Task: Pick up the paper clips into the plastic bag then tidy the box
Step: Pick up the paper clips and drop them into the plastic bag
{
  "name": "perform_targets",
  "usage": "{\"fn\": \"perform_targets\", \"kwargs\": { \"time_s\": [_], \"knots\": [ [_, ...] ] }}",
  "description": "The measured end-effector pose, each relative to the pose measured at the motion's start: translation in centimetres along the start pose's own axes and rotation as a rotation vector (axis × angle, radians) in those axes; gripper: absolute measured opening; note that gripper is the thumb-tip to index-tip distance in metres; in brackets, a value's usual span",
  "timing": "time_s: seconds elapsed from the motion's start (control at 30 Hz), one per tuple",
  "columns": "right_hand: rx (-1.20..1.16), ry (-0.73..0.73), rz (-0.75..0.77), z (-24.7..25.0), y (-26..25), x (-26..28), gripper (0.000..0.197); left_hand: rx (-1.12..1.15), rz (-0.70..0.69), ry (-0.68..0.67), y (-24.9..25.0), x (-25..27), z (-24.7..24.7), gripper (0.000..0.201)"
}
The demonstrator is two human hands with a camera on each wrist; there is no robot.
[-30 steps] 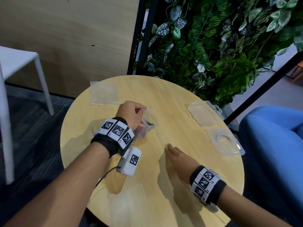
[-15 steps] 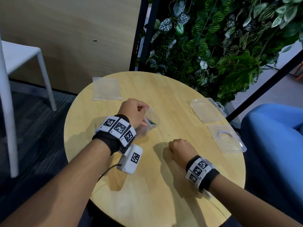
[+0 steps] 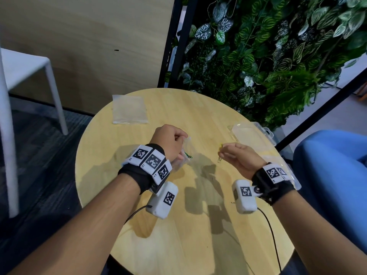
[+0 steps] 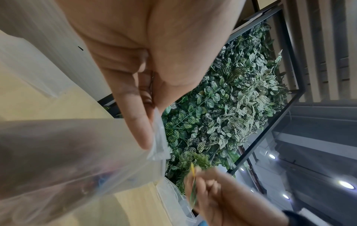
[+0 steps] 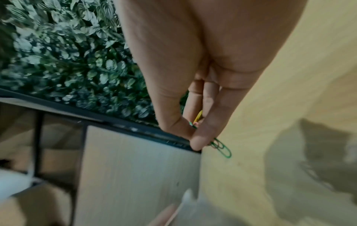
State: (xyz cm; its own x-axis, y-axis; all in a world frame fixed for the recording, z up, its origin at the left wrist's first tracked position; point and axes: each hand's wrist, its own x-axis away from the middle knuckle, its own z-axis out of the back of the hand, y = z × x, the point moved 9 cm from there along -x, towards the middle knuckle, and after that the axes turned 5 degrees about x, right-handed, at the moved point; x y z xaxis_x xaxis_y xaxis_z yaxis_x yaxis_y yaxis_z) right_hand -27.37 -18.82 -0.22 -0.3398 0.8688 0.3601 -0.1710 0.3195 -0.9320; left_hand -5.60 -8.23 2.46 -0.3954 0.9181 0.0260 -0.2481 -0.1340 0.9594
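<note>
Round wooden surface [image 3: 198,120] in head view, leafy wall [image 3: 268,56] behind, white chair [image 3: 25,64] at left. My left hand [image 3: 168,141] is raised over it, fingers curled, pinching the plastic bag [image 3: 185,153] by its top. My right hand [image 3: 236,157], just right of the bag, pinches paper clips [image 3: 220,153]. Clear box [image 3: 252,133] lies open near the right edge; spare flat bag [image 3: 129,110] at the far left.

Left wrist view: fingers [image 4: 139,122] grip the bag's rim [image 4: 77,152], which hangs open; the right hand's clips are blurred, just beside it.

Right wrist view: thumb and fingers [image 5: 204,131] closed on green and yellow paper clips [image 5: 220,146].
</note>
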Motion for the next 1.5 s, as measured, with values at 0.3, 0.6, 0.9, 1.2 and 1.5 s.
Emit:
{"fn": "perform_targets", "kwargs": {
  "time_s": [0.3,0.6,0.9,1.2,1.5],
  "knots": [
    [0.523,-0.228,0.327,-10.2,-3.6,2.7,0.015,0.033,0.014,0.028,-0.2,0.1,0.5,0.020],
    [1.170,0.064,0.065,-2.1,-0.2,1.3,0.015,0.072,0.026,0.047,-0.3,0.1,1.3,0.021],
    [1.129,0.150,0.084,-2.1,6.7,1.7,0.012,0.041,0.045,-0.009,0.1,0.5,1.8,0.021],
    [0.847,-0.074,0.091,-4.9,4.0,4.5,0.021,0.025,0.022,-0.024,0.4,1.1,1.1,0.021],
    [0.941,-0.001,0.481,-10.9,-2.8,5.2,0.015,0.003,0.005,-0.051,1.2,1.9,-0.1,0.019]
  ]
}}
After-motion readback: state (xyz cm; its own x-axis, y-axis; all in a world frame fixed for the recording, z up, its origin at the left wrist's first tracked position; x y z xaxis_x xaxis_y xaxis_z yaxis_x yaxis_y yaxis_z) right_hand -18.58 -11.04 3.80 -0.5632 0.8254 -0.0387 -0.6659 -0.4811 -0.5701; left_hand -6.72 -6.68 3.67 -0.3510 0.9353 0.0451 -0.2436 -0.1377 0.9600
